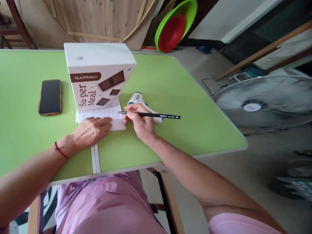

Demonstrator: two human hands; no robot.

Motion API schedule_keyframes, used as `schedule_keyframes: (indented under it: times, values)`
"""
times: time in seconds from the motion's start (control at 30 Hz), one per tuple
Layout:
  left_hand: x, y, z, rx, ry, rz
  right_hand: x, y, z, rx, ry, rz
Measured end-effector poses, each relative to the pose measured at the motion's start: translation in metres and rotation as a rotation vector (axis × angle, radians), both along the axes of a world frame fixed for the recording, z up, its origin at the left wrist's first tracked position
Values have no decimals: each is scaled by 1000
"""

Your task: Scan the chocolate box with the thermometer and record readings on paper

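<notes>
My right hand [140, 123] is closed round a black pen [158, 115], its tip pointing left above the edge of the paper. Under it lies a small stack of white paper [118, 123] covered in rows of handwriting. My left hand [94, 130] rests flat on the lower left of the paper, fingers stretched out. A white NutriMotion box [97, 78] stands upright at the far side of the paper and hides part of it. Behind my right hand lies a white and blue infrared thermometer [136, 98], partly covered by the hand and pen.
A phone [50, 97] in a brown case lies left of the box on the green table [190, 130]. Beyond the table's right edge stands a large fan [253, 105]. Green and red basins [172, 32] lean behind the table near a wooden panel [97, 16].
</notes>
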State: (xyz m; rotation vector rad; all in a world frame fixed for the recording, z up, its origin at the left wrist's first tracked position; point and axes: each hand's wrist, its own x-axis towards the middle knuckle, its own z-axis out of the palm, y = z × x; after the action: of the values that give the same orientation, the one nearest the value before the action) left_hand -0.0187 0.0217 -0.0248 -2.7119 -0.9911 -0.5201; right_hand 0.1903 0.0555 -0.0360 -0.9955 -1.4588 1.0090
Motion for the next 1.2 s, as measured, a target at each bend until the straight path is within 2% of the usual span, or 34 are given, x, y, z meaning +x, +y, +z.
schedule_keyframes:
  times: [0.2, 0.4, 0.5, 0.7, 1.2]
  values:
    - [1, -2, 3, 3, -5, -3, -2, 2, -4, 61, -137, -47]
    - [2, 0, 2, -25, -46, 0, -4, 5, -5, 291, -265, -44]
    - [3, 0, 2, -20, -39, -6, -4, 5, -7, 344, -293, -22]
    - [3, -1, 3, -32, -34, 0, -4, 5, -9, 387, -312, -15]
    - [4, -2, 5, -14, -31, -1, -5, 6, -11, 353, -339, -7]
